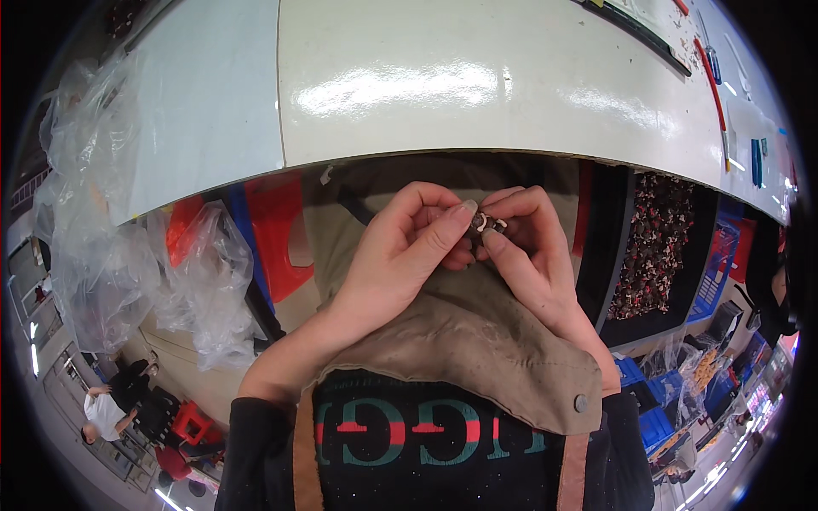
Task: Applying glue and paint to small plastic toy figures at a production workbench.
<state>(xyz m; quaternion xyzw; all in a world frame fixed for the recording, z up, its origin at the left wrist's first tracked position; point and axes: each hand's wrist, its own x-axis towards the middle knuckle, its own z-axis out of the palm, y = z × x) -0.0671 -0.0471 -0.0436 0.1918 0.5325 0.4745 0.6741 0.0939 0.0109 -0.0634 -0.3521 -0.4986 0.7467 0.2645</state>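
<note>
My left hand [402, 247] and my right hand [538, 255] meet over my lap, below the table's near edge. Between their fingertips is a small dark brown part with pale cream curved pieces [487, 223]. The thumb and fingers of each hand are pinched on it. It is too small to tell its exact kind, and the fingers hide part of it. A brown apron [477, 341] covers my lap under the hands.
A white glossy table [400, 128] spans the front. At right, a black tray [603, 226] holds many small dark, red and cream pieces [652, 247]. Clear plastic bags [94, 230] hang at left. Red-handled tools [709, 77] lie at the table's far right. People sit farther off.
</note>
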